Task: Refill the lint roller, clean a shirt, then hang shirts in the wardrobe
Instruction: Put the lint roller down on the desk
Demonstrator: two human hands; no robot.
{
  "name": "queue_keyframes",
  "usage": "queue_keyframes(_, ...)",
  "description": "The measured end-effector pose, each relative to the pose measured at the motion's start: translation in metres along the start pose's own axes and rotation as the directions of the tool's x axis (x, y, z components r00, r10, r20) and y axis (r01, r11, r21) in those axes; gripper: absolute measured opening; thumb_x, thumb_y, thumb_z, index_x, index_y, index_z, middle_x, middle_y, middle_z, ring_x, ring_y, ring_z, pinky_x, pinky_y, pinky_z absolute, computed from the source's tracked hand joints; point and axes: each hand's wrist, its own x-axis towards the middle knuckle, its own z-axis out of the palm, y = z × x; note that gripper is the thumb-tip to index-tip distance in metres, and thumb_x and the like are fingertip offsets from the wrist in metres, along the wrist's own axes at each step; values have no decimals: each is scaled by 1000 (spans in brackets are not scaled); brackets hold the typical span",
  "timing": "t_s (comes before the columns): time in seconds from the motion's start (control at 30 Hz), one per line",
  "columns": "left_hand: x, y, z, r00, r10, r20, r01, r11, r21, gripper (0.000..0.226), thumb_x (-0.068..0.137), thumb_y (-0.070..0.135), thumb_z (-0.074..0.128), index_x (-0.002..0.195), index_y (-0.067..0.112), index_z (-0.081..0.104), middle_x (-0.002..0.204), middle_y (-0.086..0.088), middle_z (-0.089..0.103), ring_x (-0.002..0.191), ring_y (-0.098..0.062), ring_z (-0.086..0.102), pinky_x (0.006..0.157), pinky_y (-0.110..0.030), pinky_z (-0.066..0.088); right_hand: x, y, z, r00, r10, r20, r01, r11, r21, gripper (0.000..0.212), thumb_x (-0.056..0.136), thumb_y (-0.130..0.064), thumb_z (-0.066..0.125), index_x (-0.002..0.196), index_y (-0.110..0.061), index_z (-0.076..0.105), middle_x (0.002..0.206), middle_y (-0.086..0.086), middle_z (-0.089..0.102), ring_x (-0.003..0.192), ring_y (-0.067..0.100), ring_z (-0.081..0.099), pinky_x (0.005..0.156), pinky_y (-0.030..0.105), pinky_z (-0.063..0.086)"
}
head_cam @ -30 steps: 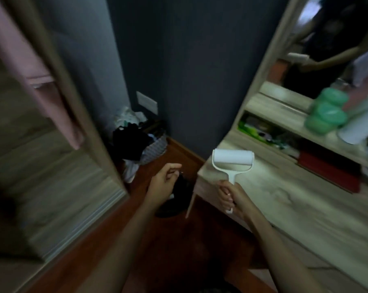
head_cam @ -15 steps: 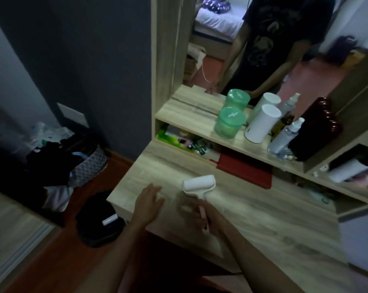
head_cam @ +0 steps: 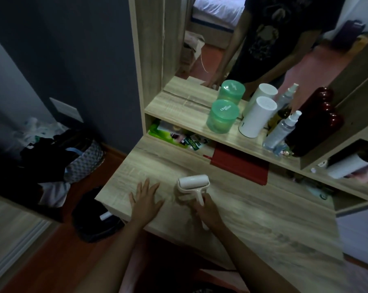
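A white lint roller (head_cam: 193,182) with a full white roll is held low over the wooden desk top (head_cam: 252,212). My right hand (head_cam: 207,212) grips its handle, with the roll pointing away from me. My left hand (head_cam: 146,200) lies flat on the desk near its left edge, fingers spread, a little left of the roller. No shirt is clearly in view.
A shelf above the desk carries a green tub (head_cam: 222,116), a white cylinder (head_cam: 257,117), a spray bottle (head_cam: 281,130) and a dark red bottle (head_cam: 318,125), backed by a mirror. On the floor at the left stand a laundry basket (head_cam: 83,159) and a black bin (head_cam: 96,216).
The view swung right from the wall and wardrobe side to the desk. My right hand brought the roller down to the desk. My left hand opened and settled flat on the desk.
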Motion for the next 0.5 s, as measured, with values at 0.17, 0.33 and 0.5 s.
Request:
queue_keyframes(0.17, -1, -2, 0, 1000, 1, 2, -1, 999, 36, 64, 89, 54, 51, 147, 39, 27, 162, 6, 2, 149, -22, -5, 115, -54, 0, -3, 20, 2, 968, -172, -185, 134, 970, -203, 41, 90, -22, 59, 129, -7, 55, 120, 9, 65, 106, 22, 61, 87, 31, 46)
queue_keyframes(0.33, -5, -2, -1, 1000, -1, 6, 0, 998, 59, 64, 90, 55, 49, 147, 39, 26, 162, 6, 0, 149, -21, -7, 116, -53, -1, -8, 23, 7, 917, -226, -330, 146, 957, -252, 36, 92, -21, 55, 126, -12, 60, 109, 5, 69, 98, 23, 62, 84, 36, 48)
queue_keyframes(0.5, -5, -1, -2, 1000, 9, 15, -10, 998, 67, 64, 91, 55, 48, 148, 38, 25, 162, 5, -1, 149, -22, -7, 116, -53, -2, -4, 28, 7, 893, -237, -384, 78, 919, -387, 30, 88, -28, 60, 116, -17, 65, 101, 4, 67, 93, 25, 58, 83, 41, 45)
